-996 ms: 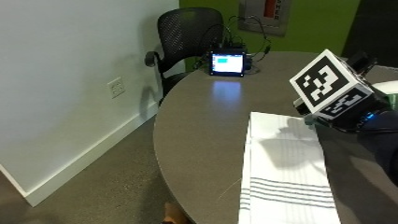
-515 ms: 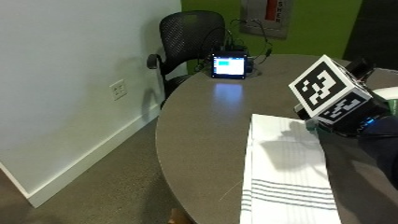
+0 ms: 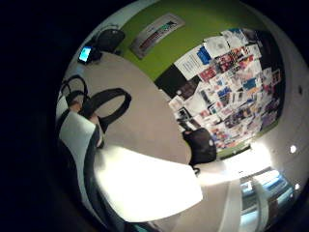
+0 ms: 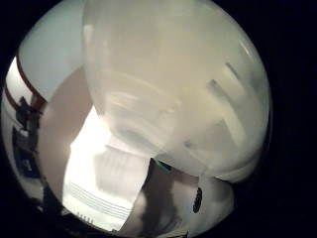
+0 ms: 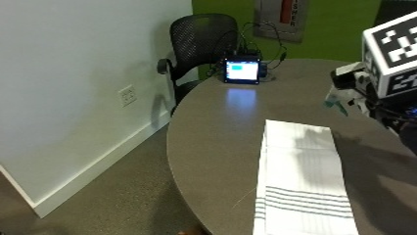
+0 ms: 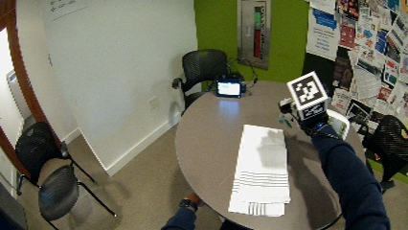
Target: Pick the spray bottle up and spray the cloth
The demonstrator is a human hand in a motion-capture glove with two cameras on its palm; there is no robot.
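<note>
Bottle (image 5: 344,93) is held lifted in the curled right hand (image 6: 312,120), nozzle over the cloth (image 5: 301,181) on the table (image 5: 215,127), so spraying is in hand; the trigger likely must be squeezed next.

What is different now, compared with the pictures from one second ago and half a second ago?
The right hand has risen above the table and now holds the spray bottle, nozzle pointing over the cloth; earlier no bottle nozzle showed. The outside camera shifted too, so part of this is the view. The cloth stays flat on the table, and the small screen stays at the far edge.
</note>
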